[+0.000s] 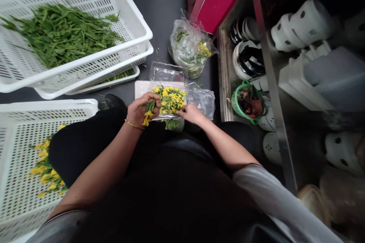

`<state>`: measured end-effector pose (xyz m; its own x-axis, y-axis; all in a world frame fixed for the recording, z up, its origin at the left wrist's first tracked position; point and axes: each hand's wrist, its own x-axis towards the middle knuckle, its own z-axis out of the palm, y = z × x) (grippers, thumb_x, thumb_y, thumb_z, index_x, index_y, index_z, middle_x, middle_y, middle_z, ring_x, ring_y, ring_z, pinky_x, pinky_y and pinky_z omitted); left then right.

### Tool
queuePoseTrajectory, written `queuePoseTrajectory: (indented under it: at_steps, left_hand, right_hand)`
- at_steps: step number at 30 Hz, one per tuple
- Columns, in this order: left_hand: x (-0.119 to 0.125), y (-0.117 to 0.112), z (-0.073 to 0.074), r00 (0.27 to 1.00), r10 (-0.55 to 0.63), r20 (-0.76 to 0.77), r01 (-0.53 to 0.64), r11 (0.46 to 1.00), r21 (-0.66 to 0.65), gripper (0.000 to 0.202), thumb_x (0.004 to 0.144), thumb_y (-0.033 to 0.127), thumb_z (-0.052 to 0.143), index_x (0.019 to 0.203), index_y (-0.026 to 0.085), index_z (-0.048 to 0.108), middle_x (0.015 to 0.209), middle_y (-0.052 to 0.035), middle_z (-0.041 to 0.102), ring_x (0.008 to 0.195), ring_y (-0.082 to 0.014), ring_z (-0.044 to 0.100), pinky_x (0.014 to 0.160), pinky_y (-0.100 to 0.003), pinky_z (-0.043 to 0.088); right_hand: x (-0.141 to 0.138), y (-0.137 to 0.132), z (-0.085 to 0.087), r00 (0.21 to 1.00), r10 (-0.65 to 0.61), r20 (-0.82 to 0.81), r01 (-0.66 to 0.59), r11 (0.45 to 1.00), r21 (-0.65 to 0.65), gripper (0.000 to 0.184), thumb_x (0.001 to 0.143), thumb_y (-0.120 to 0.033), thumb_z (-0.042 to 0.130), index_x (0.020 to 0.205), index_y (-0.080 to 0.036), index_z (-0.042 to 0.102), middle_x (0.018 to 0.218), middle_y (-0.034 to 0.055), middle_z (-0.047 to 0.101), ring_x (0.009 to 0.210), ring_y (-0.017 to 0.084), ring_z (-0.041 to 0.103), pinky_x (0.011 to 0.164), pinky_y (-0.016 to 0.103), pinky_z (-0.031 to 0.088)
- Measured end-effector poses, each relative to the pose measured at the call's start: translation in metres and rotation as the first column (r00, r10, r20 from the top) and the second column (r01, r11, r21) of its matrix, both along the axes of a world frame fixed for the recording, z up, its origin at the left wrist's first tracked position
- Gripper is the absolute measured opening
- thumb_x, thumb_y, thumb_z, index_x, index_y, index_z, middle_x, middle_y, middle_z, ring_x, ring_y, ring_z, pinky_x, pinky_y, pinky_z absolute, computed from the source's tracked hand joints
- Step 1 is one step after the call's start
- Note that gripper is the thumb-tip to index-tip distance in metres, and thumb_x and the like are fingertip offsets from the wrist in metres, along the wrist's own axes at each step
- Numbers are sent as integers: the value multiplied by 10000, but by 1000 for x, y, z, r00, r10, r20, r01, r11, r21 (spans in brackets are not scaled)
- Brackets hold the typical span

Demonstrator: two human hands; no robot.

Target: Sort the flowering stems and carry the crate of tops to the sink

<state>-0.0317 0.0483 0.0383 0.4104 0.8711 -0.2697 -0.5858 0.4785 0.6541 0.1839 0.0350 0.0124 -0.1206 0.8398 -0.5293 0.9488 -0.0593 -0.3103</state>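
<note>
My left hand [142,109] is closed round a small bunch of yellow flowers with green stems [148,111], the blossoms hanging down below the fingers. More yellow flowers [170,99] fill a clear plastic box, whose transparent lid [167,72] stands raised at the far side. A white tray [139,89] lies beneath the box. At the box's near right corner, my right hand [191,113] has its fingertips pinched together against the edge of the flowers. Whatever is between those fingertips is too small to make out.
White stacked baskets [131,22] with green leaves [68,36] stand at left. Another basket [17,112] holds yellow flowers. Plastic bags [188,45] lie beyond and beside the box. At right, a metal shelf [273,83] holds crockery and a green basket [235,102].
</note>
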Motion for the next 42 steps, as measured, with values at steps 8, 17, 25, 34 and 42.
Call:
queuePoseTrajectory:
  at_steps: [8,17,25,34,42]
  left_hand:
    - [2,3,-11,996,-11,-88,8,999,-35,158,671,289,666,686,143,607,551,1,471,410,-63,388,355,-191,233]
    - [17,-1,-27,880,-139,-454,70,984,-166,256,587,255,767,746,121,619,503,19,533,365,-59,401,337,-182,228]
    - [32,-17,-40,858,-146,-492,142,989,-46,323,531,316,805,609,132,552,439,50,475,382,-51,393,384,-182,299]
    - [29,-21,-30,981,-155,-120,124,966,-228,358,574,311,800,656,119,510,560,24,520,359,-15,351,316,-142,200]
    - [23,-14,-23,993,-118,17,118,954,-276,236,632,223,720,644,117,509,552,8,485,387,-31,371,309,-136,193]
  right_hand:
    - [-52,41,-66,992,6,130,22,976,-218,307,715,-318,650,954,-136,707,926,131,695,779,231,644,589,267,436]
    - [-16,18,-1,997,43,57,-42,999,-11,227,773,-316,550,873,-159,680,872,94,688,796,219,619,638,264,411]
    - [-33,-24,35,983,185,6,-183,970,157,218,860,-322,480,889,-164,627,829,80,675,747,189,609,645,256,388]
    - [-26,-40,15,850,132,-510,126,889,440,354,946,-372,398,778,-145,611,666,24,604,622,116,553,621,219,420]
    - [-6,-26,37,908,351,-228,-177,816,551,238,915,-295,478,934,-177,684,945,87,661,864,161,595,762,263,435]
